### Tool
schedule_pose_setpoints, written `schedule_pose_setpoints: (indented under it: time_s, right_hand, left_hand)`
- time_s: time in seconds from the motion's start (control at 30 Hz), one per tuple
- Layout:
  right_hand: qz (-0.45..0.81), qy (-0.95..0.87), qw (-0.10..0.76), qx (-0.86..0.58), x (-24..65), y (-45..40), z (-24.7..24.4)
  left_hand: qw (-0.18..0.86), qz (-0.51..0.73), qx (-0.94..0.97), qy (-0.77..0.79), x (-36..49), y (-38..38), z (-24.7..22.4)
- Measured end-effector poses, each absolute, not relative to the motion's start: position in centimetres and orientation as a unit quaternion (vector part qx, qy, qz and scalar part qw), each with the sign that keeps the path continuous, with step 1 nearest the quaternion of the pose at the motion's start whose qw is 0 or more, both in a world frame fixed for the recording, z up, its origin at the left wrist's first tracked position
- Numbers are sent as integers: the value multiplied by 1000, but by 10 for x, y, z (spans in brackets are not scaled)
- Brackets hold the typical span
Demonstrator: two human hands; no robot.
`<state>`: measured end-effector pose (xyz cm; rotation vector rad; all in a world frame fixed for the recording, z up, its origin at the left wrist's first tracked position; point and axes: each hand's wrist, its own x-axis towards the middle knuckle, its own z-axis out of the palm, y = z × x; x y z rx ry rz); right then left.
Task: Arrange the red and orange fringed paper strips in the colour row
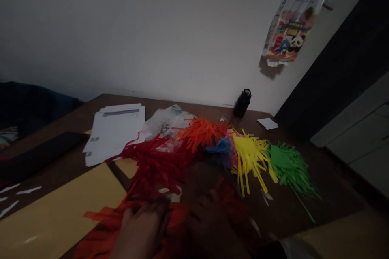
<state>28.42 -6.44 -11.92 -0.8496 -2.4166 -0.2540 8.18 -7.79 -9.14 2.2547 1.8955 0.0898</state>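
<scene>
Orange-red fringed paper [97,232] lies at the near edge of the table, its cut strips fanned out to the left and right. My left hand [146,222] rests over it with fingers curled down onto the sheet. To its right, my right hand [205,216], dark and slightly blurred, also bends its fingers onto the same paper. The fingertips of both hands are partly hidden. Just beyond lies a heap of dark red fringed strips [158,162]. Behind and to the right are orange [203,131], blue [220,145], yellow [249,149] and green [288,166] fringed bunches.
On the left are a large yellow sheet [67,206], a stack of white papers [117,129] and a long dark object [45,151]. A clear plastic bag [167,119], black bottle [242,103] and white cards [267,124] stand towards the wall. Paper scraps lie about.
</scene>
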Motion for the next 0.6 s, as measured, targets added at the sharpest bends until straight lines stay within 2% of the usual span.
schedule_pose_setpoints:
  time_s: [0.13,0.3,0.5,0.6]
  right_hand:
    - [-104,-908,268,-305,282,-63,-124]
    - [-77,-888,314,-328,281,-64,-120]
    - [-149,-898,276,-307,278,-68,-132]
    - [-146,-907,263,-296,288,-69,-140]
  left_hand:
    - [41,60,772,632,79,-86,-93]
    - [-105,205,840,492,80,-95,-110]
    - [-97,250,841,471,79,-92,-131]
    - [-90,257,836,477,74,-95,-137]
